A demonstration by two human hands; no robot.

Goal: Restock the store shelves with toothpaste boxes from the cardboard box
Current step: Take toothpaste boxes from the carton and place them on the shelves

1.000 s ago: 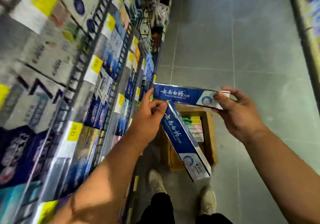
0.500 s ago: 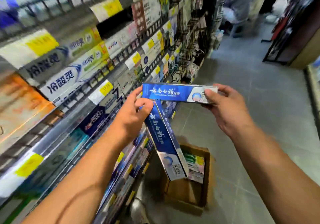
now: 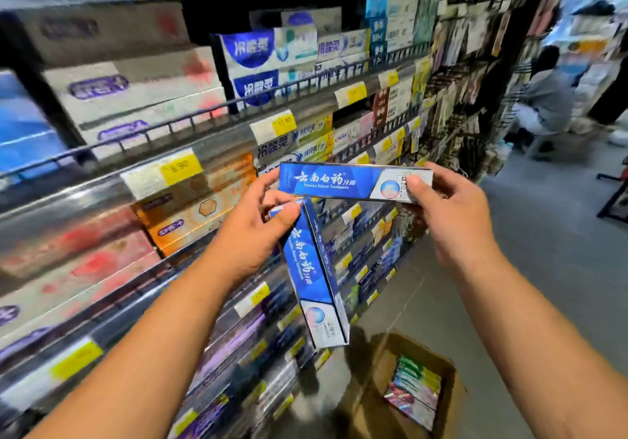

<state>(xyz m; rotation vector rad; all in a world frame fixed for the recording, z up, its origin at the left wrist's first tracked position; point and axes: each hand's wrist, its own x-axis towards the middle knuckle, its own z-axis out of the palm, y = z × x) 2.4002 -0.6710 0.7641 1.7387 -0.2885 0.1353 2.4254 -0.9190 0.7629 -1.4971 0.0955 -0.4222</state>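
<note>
Blue-and-silver toothpaste cartons are what both hands carry in front of the shelving, two of them. The right hand (image 3: 455,211) pinches the silver end of the upper box (image 3: 343,183) between thumb and fingers, with the carton's long axis level and running roughly along the shelf fronts. The left hand (image 3: 248,234) has its fingers closed on the top end of the lower box (image 3: 314,279), which hangs down and slightly right, its silver end pointing toward the floor. The left fingertips also reach the blue end of the upper box, so the two cartons meet in a corner at that hand.

Shelves (image 3: 217,153) stand to the left of both hands, tier upon tier, with yellow price tags (image 3: 180,166) on the rails and other brands already stocked. The left hand is nearer to them; the right is out over the aisle. The cardboard box (image 3: 418,387) sits on the floor (image 3: 543,268) below and to the right, open, with a few coloured cartons inside.

My reading is that the level carton goes in next — it already lies parallel to the rail, so it needs carrying leftward and in over the rail. Which tier holds the matching blue product is hard to tell through the blur, though dark blue boxes show on the lower tiers (image 3: 360,234). A person (image 3: 543,95) sits far down the aisle.
</note>
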